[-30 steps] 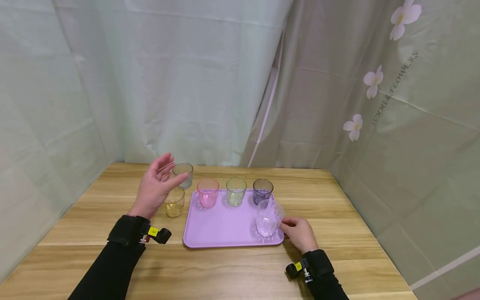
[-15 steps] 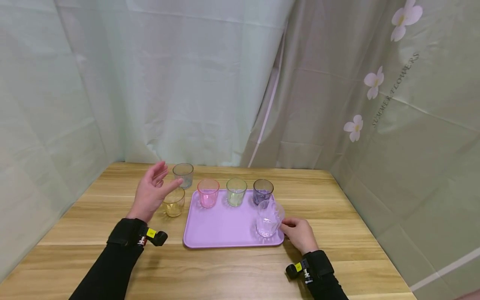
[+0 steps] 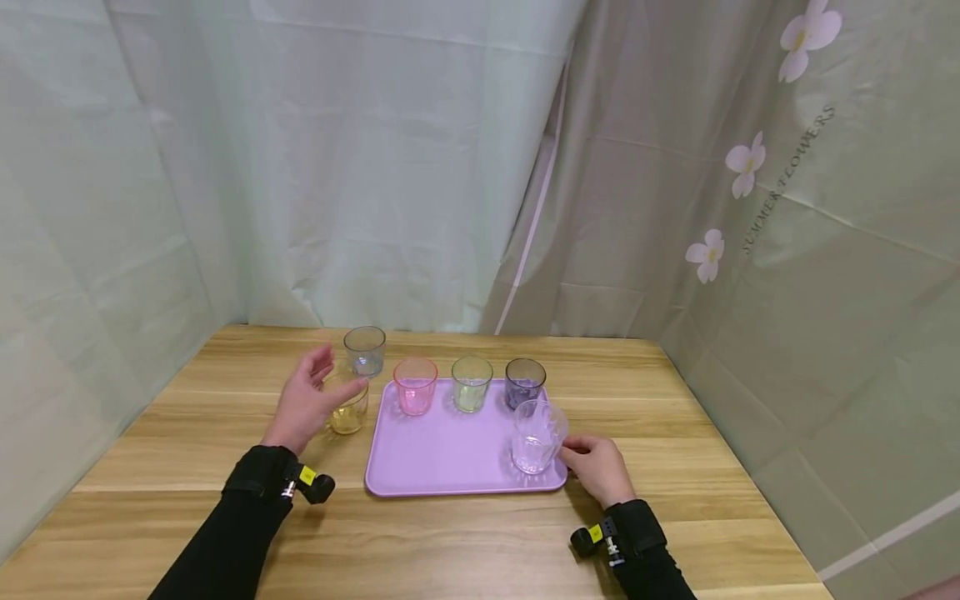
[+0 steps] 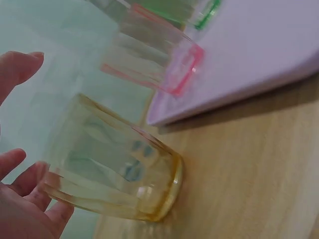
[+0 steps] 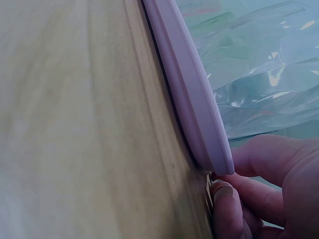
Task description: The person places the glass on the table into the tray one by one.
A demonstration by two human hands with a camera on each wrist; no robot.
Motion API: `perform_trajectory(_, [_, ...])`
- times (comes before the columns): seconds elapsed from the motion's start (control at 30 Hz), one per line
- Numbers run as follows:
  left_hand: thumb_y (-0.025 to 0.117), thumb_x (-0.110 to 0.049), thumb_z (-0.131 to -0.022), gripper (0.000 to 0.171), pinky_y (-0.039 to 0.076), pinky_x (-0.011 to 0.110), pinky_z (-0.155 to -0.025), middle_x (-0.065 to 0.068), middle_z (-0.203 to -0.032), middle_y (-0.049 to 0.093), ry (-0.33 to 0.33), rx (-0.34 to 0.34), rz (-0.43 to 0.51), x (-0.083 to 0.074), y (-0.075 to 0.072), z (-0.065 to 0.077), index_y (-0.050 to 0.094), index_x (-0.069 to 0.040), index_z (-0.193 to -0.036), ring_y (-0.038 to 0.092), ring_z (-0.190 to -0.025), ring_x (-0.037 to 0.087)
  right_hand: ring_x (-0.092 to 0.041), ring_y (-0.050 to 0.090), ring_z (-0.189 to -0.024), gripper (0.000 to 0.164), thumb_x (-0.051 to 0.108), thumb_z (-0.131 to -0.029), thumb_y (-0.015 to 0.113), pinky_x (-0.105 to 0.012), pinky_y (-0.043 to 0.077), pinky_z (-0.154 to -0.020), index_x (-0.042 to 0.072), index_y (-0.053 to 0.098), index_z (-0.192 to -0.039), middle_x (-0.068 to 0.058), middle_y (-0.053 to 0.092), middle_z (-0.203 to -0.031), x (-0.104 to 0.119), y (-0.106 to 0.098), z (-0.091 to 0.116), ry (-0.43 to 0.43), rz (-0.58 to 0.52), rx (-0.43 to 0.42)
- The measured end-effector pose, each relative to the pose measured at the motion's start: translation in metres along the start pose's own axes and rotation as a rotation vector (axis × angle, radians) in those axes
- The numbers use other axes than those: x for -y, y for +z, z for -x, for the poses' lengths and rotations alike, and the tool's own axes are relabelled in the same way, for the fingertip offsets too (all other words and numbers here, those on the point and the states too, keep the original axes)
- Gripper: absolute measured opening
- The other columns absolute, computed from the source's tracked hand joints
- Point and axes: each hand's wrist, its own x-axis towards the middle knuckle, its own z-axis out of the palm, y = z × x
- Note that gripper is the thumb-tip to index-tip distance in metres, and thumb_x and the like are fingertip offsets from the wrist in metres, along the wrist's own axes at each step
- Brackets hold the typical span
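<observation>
My left hand (image 3: 302, 407) is at the yellow glass (image 3: 348, 410), which stands on the table left of the lilac tray (image 3: 450, 458). In the left wrist view the thumb is spread wide from the fingers (image 4: 32, 186), which lie right at the rim of that yellow glass. At the tray's right edge, my right hand (image 3: 600, 468) grips the rim with curled fingers, as the right wrist view shows with the tray edge (image 5: 199, 99). Just inside that edge stands a clear glass (image 3: 536, 446).
Pink (image 3: 415, 392), green (image 3: 471, 390) and dark grey (image 3: 524, 387) glasses line the tray's back edge. A bluish-grey glass (image 3: 365, 354) stands on the wooden table (image 3: 450, 550) behind the yellow one. Curtains (image 3: 375, 167) hang at the back and sides.
My left hand has come down and toward me, from near the bluish-grey glass to the yellow glass. My right hand, the tray and the glasses stay in place.
</observation>
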Motion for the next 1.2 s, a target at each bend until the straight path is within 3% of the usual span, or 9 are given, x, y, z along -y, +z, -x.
perform_trajectory(0.33, [0.087, -0.051, -0.094, 0.121, 0.026, 0.068, -0.132, 0.021, -0.183, 0.018, -0.046, 0.029, -0.039, 0.012, 0.006, -0.002, 0.009, -0.011, -0.177, 0.020, -0.168, 0.047, -0.016, 0.072, -0.083, 0.020, 0.011, -0.099, 0.077, -0.028, 0.058, -0.072, -0.003, 0.082, -0.111, -0.013, 0.081, -0.102, 0.003, -0.001, 0.000, 0.003, 0.005, 0.004])
perform_trajectory(0.8, [0.085, -0.041, -0.097, 0.114, 0.028, 0.067, -0.132, 0.030, -0.177, 0.027, -0.062, 0.058, -0.116, 0.023, 0.012, 0.001, 0.010, -0.006, -0.175, 0.027, -0.165, 0.048, -0.017, 0.073, -0.083, 0.021, 0.011, -0.099, 0.077, -0.028, 0.059, -0.071, -0.005, 0.081, -0.112, -0.015, 0.081, -0.104, 0.001, 0.000, -0.001, 0.012, 0.000, 0.006])
perform_trajectory(1.2, [0.086, -0.035, -0.098, 0.109, 0.027, 0.063, -0.134, 0.030, -0.173, 0.033, -0.087, 0.053, -0.074, 0.038, 0.011, 0.004, 0.015, 0.000, -0.172, 0.034, -0.161, 0.046, -0.016, 0.072, -0.083, 0.021, 0.011, -0.099, 0.077, -0.028, 0.059, -0.071, -0.005, 0.081, -0.112, -0.014, 0.081, -0.102, 0.002, 0.000, 0.000, 0.011, -0.003, 0.003])
